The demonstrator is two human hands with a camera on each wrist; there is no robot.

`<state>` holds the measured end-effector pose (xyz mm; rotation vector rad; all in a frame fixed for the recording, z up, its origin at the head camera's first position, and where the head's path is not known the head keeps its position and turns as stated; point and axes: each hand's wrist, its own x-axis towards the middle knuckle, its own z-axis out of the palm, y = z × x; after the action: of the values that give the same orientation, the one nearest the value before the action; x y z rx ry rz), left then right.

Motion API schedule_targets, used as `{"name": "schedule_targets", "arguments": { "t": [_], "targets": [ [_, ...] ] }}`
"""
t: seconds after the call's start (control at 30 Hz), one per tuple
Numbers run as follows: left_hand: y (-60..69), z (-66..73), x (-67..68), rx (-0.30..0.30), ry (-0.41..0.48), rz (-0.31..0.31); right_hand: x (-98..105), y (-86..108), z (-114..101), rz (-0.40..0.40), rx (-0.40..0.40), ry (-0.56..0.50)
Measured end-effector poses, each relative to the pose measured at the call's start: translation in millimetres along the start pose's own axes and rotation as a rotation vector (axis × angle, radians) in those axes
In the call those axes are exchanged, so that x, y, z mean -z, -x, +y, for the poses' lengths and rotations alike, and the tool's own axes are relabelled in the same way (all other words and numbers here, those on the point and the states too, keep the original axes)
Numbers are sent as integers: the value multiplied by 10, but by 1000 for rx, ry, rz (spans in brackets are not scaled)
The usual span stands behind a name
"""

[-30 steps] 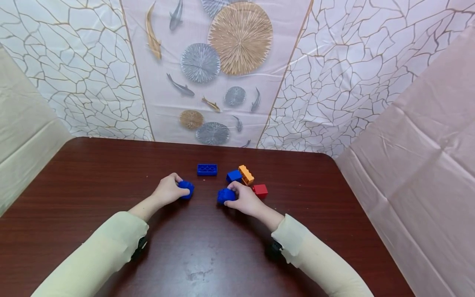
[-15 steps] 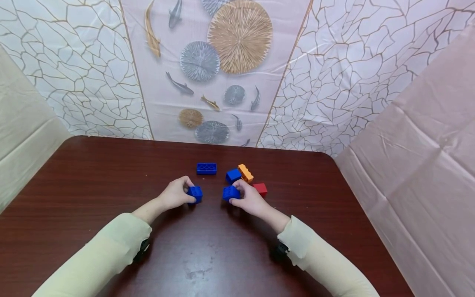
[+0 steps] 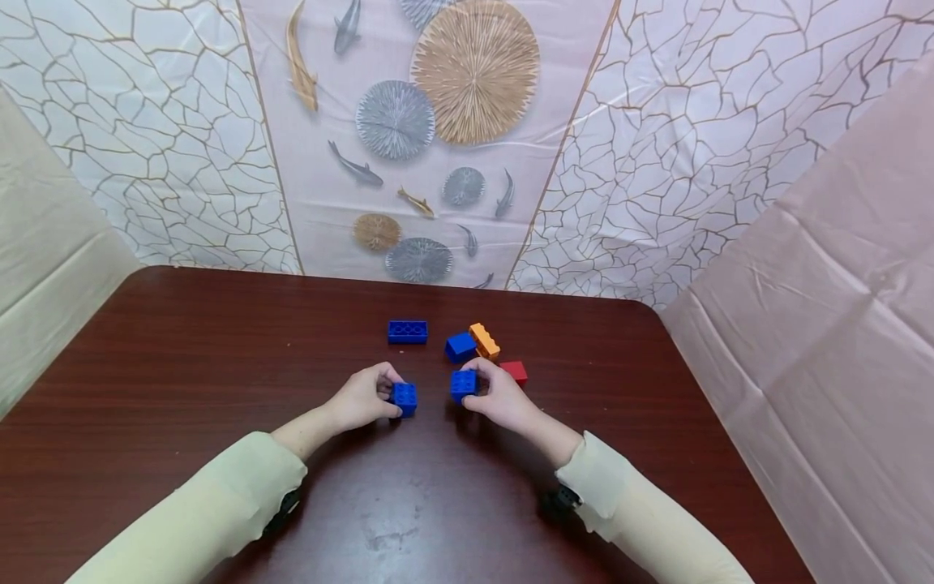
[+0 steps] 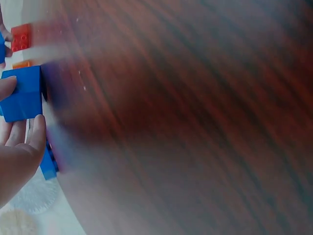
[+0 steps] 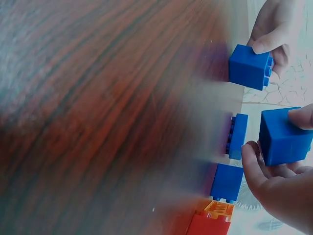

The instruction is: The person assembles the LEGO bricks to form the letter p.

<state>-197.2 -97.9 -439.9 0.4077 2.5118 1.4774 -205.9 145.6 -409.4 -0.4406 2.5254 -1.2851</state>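
Left grip point(image 3: 360, 400) on blue block point(image 3: 404, 397), right grip point(image 3: 505, 397) on second block point(image 3: 463, 384), studs-up

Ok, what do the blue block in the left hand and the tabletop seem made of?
Blue block in the left hand: probably hard moulded plastic, smooth, low sheen; flat even-coloured faces and studs suggest it. Tabletop: glossy wood or wood-look laminate; grain streaks and reflections show, but I can't tell which.

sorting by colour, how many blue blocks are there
4: first block in left hand, second block in right hand, third block farthest back, fourth block beside orange block; others could be hidden.
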Motion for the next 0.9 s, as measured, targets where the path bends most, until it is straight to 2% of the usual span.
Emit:
{"name": "schedule_targets", "arguments": {
  "t": [0.27,0.53,0.73,0.9],
  "targets": [
    [34,61,-85,-41,18,-35,82,177,-310,-19,-2,-27],
    [23,50,-126,-43,11,-49,33,48,-28,10,0,-41],
    [30,26,-152,-63,-28,-67,35,23,-21,51,-4,-40],
    [38,20,-157,-81,-1,-76,34,1,-75,59,-19,-43]
  ]
}}
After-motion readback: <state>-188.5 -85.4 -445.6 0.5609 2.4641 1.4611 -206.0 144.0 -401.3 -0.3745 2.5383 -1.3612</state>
